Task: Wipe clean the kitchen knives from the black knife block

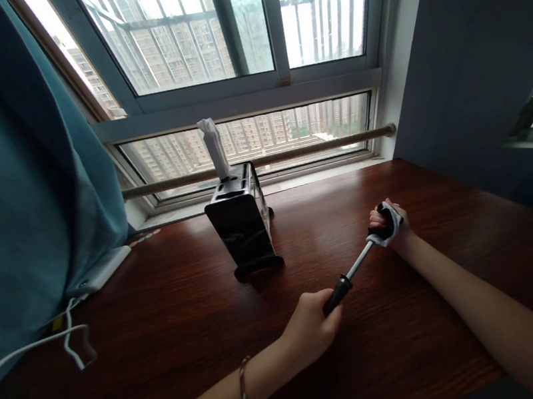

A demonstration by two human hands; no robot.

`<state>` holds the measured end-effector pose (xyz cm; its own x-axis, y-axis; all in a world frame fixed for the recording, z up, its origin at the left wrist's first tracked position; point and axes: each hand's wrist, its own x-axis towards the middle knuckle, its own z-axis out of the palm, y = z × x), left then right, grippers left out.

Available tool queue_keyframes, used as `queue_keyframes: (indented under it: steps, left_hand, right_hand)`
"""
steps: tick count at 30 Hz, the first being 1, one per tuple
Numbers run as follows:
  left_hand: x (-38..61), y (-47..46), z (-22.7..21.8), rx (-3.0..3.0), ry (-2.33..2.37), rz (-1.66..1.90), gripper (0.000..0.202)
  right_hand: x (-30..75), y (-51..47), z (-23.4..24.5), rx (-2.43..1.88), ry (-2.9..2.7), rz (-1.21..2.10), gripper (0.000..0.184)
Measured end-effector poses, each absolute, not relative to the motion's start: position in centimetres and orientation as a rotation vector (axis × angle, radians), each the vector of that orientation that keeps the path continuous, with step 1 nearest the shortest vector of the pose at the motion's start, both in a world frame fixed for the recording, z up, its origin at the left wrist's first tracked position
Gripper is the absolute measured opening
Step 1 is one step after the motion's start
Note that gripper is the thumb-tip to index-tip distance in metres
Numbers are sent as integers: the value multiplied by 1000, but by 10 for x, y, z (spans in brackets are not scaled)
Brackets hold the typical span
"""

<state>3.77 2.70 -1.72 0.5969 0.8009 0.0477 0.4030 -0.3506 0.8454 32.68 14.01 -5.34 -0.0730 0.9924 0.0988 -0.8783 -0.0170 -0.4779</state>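
Observation:
My left hand (312,327) is closed round the black handle of a long tool (360,260) with a thin metal shaft. The tool slants up and to the right over the table. At its far end my right hand (401,222) is closed round a white cloth (383,239), wrapped about a black part. The cloth and fingers partly cover this black part, so I cannot tell the tool's exact kind. A black box-shaped holder (244,230) stands beyond my left hand, with a white tissue (214,147) sticking up from its top.
The dark reddish wooden table (190,326) reaches to a window (250,94) with a horizontal rail (319,149). A white power strip (105,269) and a white cable (68,335) lie at the left by a blue curtain (23,164). A dark wall (470,79) bounds the right side.

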Motion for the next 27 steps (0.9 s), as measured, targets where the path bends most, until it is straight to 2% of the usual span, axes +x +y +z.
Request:
queue_keyframes:
  steps: [5,8,27]
  left_hand:
    - [41,28,-7,1183,895,396,23]
    - [40,27,-1,962,827,374,25]
    - [38,20,3,1028,877,404,20]
  right_hand:
    - [333,140,-53,-308,-478,1539,40]
    - [334,139,-51,-320,-446,1526,39]
    - [347,138,-54,-508,-382,1337,39]
